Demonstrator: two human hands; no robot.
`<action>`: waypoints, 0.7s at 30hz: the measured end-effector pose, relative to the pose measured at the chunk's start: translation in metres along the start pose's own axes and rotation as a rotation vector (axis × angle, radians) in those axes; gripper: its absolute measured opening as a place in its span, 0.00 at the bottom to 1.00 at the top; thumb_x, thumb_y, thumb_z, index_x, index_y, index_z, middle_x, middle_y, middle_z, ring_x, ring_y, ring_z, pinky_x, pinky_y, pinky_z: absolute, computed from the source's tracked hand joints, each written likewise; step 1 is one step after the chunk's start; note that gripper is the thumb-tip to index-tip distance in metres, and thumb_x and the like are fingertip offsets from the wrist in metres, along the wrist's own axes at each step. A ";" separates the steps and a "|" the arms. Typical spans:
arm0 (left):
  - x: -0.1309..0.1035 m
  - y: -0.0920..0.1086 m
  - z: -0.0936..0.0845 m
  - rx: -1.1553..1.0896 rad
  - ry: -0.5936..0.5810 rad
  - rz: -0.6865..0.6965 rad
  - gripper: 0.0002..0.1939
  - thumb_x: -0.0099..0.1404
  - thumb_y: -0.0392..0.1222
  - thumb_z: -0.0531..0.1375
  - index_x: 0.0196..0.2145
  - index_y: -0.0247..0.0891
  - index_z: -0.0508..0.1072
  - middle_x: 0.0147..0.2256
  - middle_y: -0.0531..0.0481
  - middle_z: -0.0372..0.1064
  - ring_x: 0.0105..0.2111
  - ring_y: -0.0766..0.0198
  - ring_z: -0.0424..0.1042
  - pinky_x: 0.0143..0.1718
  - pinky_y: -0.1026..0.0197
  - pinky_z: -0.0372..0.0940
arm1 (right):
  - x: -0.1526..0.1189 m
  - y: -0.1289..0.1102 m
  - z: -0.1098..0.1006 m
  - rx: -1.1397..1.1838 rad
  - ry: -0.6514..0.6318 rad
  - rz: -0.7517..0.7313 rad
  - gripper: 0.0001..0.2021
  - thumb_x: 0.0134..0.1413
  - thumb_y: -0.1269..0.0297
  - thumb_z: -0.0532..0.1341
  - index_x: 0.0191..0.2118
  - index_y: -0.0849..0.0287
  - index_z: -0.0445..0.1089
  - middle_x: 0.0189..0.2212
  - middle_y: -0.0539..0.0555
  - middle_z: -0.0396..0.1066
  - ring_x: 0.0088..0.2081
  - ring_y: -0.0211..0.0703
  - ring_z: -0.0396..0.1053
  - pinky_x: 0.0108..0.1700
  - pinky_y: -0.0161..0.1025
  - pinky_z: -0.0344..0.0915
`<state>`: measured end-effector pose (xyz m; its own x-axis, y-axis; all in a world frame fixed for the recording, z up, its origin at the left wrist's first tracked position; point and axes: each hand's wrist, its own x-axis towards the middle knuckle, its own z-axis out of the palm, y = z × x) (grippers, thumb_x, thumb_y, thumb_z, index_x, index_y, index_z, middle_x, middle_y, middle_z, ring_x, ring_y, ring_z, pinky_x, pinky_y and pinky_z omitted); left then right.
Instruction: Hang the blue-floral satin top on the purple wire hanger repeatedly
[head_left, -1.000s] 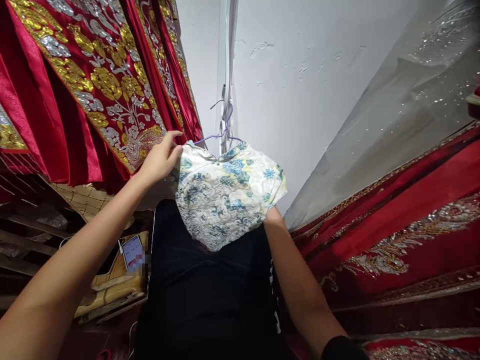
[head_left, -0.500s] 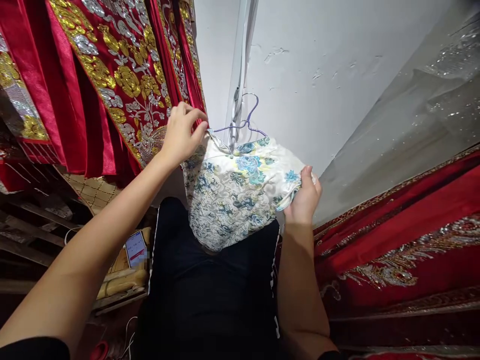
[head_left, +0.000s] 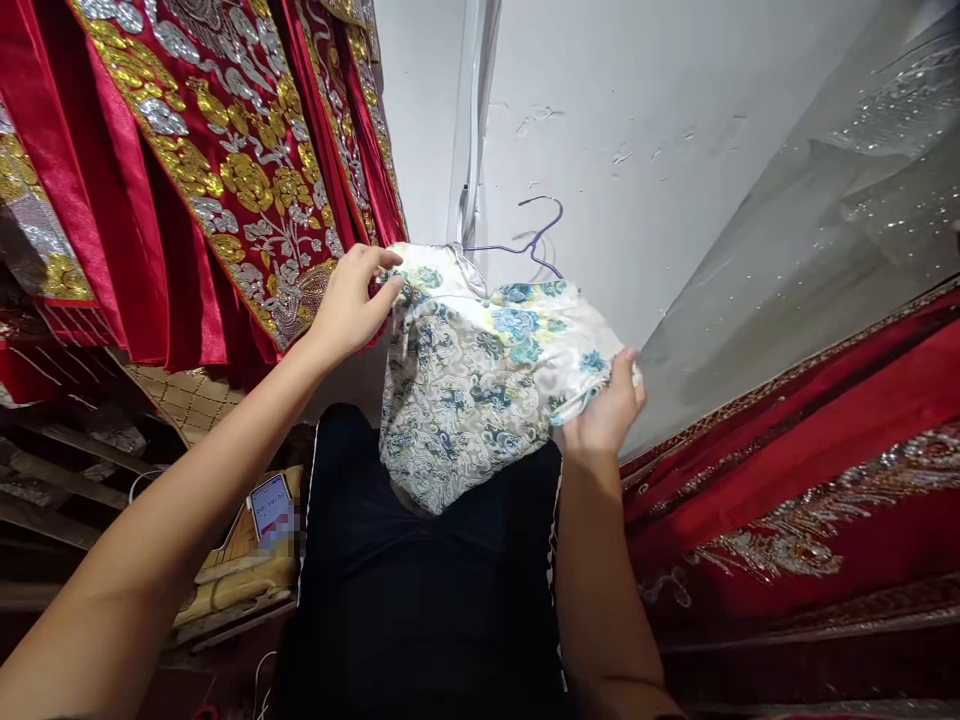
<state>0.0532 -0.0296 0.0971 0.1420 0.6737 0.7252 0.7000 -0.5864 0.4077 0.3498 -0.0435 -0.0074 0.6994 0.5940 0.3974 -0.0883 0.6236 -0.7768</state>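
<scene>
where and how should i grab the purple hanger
Probably pinch the purple hanger at its bare neck, just under the hook, coming from the hook end: there the thin wire stands clear of cloth, while its shoulders vanish at the floral garment, whose sleeve is in the right hand.

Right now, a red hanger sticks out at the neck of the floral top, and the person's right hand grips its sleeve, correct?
Not quite: the hanger is purple, as the head view shows. It does stick out at the neck of the floral top, and the right hand does grip the sleeve.
</scene>
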 end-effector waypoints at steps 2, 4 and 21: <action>-0.003 0.012 0.003 -0.231 -0.115 -0.079 0.18 0.71 0.52 0.52 0.47 0.37 0.71 0.47 0.40 0.73 0.48 0.54 0.71 0.51 0.49 0.67 | -0.013 -0.009 -0.012 0.052 0.065 0.004 0.19 0.59 0.44 0.59 0.44 0.54 0.69 0.47 0.59 0.74 0.52 0.54 0.73 0.50 0.50 0.74; -0.007 0.025 0.007 -0.477 -0.239 -0.197 0.21 0.71 0.56 0.50 0.46 0.35 0.69 0.43 0.38 0.74 0.44 0.55 0.74 0.45 0.51 0.70 | -0.032 -0.023 -0.020 0.043 -0.042 0.043 0.15 0.57 0.47 0.63 0.40 0.53 0.70 0.40 0.54 0.75 0.45 0.51 0.75 0.46 0.46 0.75; -0.031 0.035 -0.081 -0.171 -0.423 -0.137 0.11 0.67 0.50 0.62 0.34 0.40 0.69 0.29 0.49 0.75 0.30 0.62 0.73 0.30 0.60 0.65 | -0.029 0.006 0.012 -0.377 -1.036 -0.102 0.16 0.62 0.49 0.60 0.51 0.49 0.73 0.53 0.56 0.68 0.56 0.50 0.66 0.60 0.47 0.61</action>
<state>0.0165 -0.1072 0.1335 0.3542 0.8530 0.3832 0.6118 -0.5213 0.5949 0.3203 -0.0509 -0.0172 -0.2569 0.7963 0.5477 0.2813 0.6038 -0.7459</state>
